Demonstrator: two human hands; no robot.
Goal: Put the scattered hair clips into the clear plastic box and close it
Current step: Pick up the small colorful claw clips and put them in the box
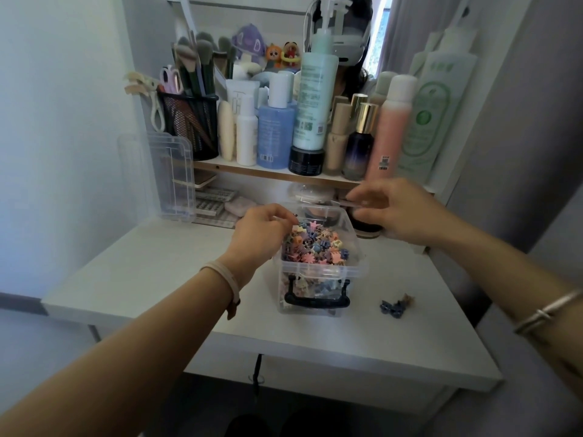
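The clear plastic box (318,272) with a black handle stands open in the middle of the white table, heaped with small colourful hair clips (315,246). Its clear lid (173,178) leans upright at the table's back left. My left hand (260,236) hovers at the box's left rim with its fingers curled over the clips; what they hold is hidden. My right hand (396,212) is just beyond the box's back right corner, thumb and fingers pinched on a thin pale clip (355,202). A few blue and brown clips (396,305) lie loose on the table, right of the box.
A shelf behind the box carries bottles (312,99), a black mesh cup of brushes (192,124) and small toys. Under the shelf lie flat cases (214,201) and a dark round jar (366,227). The table (157,279) ends near my body.
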